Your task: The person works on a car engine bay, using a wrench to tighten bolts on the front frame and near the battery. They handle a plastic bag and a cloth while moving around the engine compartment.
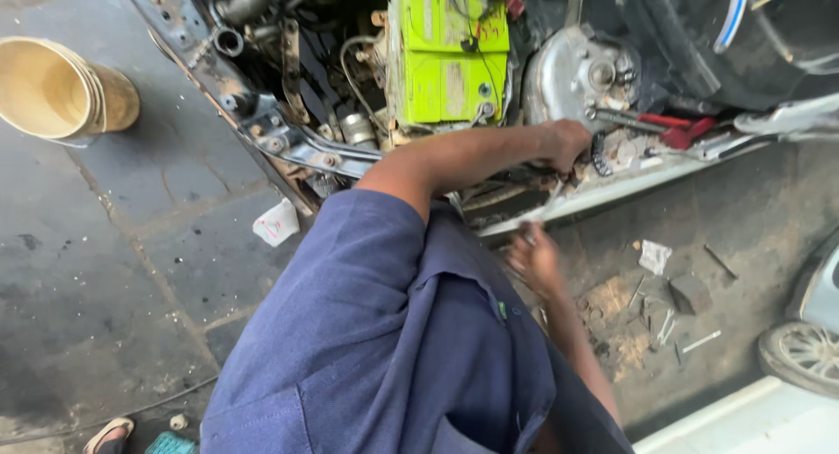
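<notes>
1. Blue cloth sleeve (367, 270) covers the person's upper arm, which extends toward the open engine bay.
2. Left hand (566, 144) reaches into the bay at its front edge; the grip is curled closed over a dark part there, and what it pinches cannot be told.
3. Right hand (535, 257) sits lower, beside the pale body edge; it is blurred, so its grip cannot be told.
4. Bright yellow-green rectangular battery (454, 56) lies behind the left hand.
5. Red-handled pliers (673, 129) rest just right of that hand.
6. Tan plastic bucket (61, 91) lies tipped on the paved floor, well apart.
</notes>
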